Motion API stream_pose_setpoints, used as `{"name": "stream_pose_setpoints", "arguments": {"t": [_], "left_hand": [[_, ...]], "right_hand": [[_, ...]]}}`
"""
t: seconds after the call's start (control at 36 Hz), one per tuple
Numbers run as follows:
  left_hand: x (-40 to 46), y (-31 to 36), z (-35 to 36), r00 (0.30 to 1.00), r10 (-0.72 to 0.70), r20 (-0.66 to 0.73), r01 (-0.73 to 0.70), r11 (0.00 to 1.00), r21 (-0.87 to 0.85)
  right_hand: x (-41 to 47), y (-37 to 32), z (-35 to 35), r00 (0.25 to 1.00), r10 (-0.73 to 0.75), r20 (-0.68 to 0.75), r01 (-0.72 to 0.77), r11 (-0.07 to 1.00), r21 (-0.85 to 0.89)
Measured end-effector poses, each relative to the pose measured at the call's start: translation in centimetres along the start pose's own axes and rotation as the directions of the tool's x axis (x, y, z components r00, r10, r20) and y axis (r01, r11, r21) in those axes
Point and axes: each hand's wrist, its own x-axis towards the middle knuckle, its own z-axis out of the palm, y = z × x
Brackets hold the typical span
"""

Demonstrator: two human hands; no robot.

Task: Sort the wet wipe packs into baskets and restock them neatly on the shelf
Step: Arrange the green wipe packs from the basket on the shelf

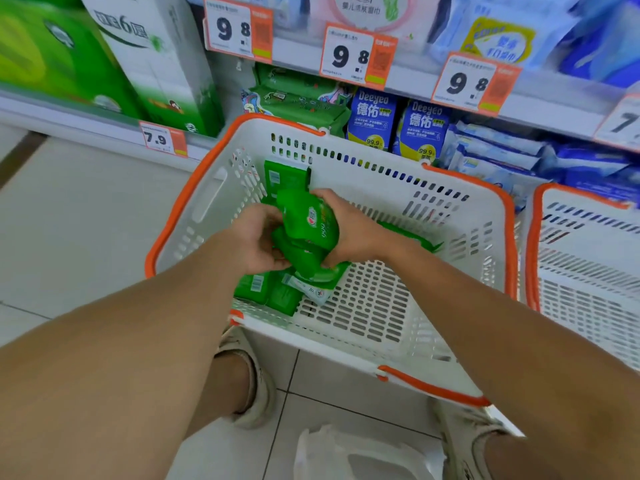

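Observation:
A white basket with an orange rim [374, 168] stands on the floor in front of the shelf. Both hands are inside it. My left hand [256, 240] and my right hand [349, 230] together grip a bunch of small green wet wipe packs [311, 233], fingers curled round them from either side. More green packs [273, 292] lie on the basket floor under my hands, one stands against the far wall [285, 176], and another lies flat to the right [412, 237], partly hidden by my right wrist.
A second white and orange basket [588, 258] stands at the right. The lower shelf holds green wipe packs [301, 98], blue Deeyeo packs [372, 117] and pale blue packs [498, 157]. Price tags [356, 55] hang off the shelf edge. My shoes [252, 382] stand on the tiled floor.

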Motion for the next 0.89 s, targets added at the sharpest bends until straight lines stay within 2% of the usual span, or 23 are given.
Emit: {"name": "stream_pose_setpoints", "arguments": {"t": [0.06,0.08,0.11,0.14,0.17,0.22,0.28,0.33,0.36,0.39,0.44,0.47,0.5,0.56,0.61,0.69,0.81,0.89], "left_hand": [[-0.4,0.4,-0.6,0.984,0.021,0.177,0.013,0.982,-0.19],[-0.7,0.6,-0.5,0.964,0.054,0.259,0.005,0.975,-0.224],[-0.9,0.7,-0.3,0.953,0.092,0.288,-0.038,0.981,-0.19],[-1.2,0.8,0.2,0.956,0.126,0.265,-0.107,0.991,-0.084],[-1.1,0.8,0.7,0.966,0.168,0.197,-0.184,0.981,0.068],[-0.4,0.5,1.5,0.956,0.284,-0.068,-0.251,0.919,0.305],[0.8,0.4,1.2,0.879,0.358,-0.315,-0.243,0.905,0.349],[1.3,0.1,0.4,0.846,0.361,-0.391,-0.221,0.907,0.359],[1.5,0.0,0.0,0.847,0.361,-0.391,-0.22,0.907,0.36],[1.7,-0.1,-0.4,0.844,0.368,-0.389,-0.226,0.903,0.365],[1.7,-0.1,-0.8,0.82,0.422,-0.388,-0.265,0.879,0.397],[1.7,0.0,-0.8,0.816,0.441,-0.374,-0.271,0.863,0.427],[1.5,0.2,-0.7,0.818,0.451,-0.357,-0.273,0.85,0.45],[1.2,0.5,-0.9,0.84,0.444,-0.311,-0.272,0.842,0.466],[1.0,0.6,-1.0,0.866,0.423,-0.265,-0.279,0.85,0.446],[0.6,0.7,-1.3,0.897,0.38,-0.226,-0.303,0.9,0.314],[1.4,0.3,-2.1,0.943,0.282,-0.178,-0.279,0.959,0.039],[1.4,0.1,-2.3,0.98,0.176,-0.092,-0.185,0.977,-0.103]], "right_hand": [[-0.2,-0.8,0.6,0.996,-0.002,-0.094,0.001,1.0,-0.006],[-0.3,-1.3,0.9,0.991,0.047,-0.123,-0.041,0.998,0.048],[-0.3,-1.9,1.4,0.984,0.124,-0.127,-0.105,0.984,0.147],[-0.4,-2.6,1.9,0.973,0.199,-0.115,-0.163,0.951,0.264],[-0.3,-3.1,2.5,0.961,0.263,-0.086,-0.217,0.909,0.356],[-0.3,-3.5,3.2,0.952,0.303,0.034,-0.286,0.848,0.446],[-0.5,-3.1,3.1,0.915,0.282,0.287,-0.398,0.746,0.534],[-0.4,-1.7,2.4,0.845,0.271,0.461,-0.523,0.595,0.61],[-0.4,-0.9,2.2,0.835,0.307,0.457,-0.547,0.557,0.625],[-0.1,0.4,2.4,0.837,0.395,0.379,-0.546,0.558,0.625],[0.6,3.7,3.4,0.778,0.627,0.039,-0.566,0.673,0.476],[0.7,5.3,4.0,0.738,0.67,-0.08,-0.604,0.709,0.364],[0.8,6.5,4.7,0.721,0.682,-0.122,-0.642,0.724,0.254],[0.5,7.5,6.0,0.733,0.671,-0.109,-0.674,0.739,0.02],[0.4,7.2,6.7,0.775,0.621,-0.121,-0.632,0.766,-0.117],[1.0,6.4,7.1,0.79,0.597,-0.14,-0.613,0.781,-0.123],[1.0,5.8,7.6,0.814,0.581,-0.028,-0.574,0.794,-0.199],[0.7,5.5,8.3,0.852,0.522,0.028,-0.523,0.851,0.043]]}}
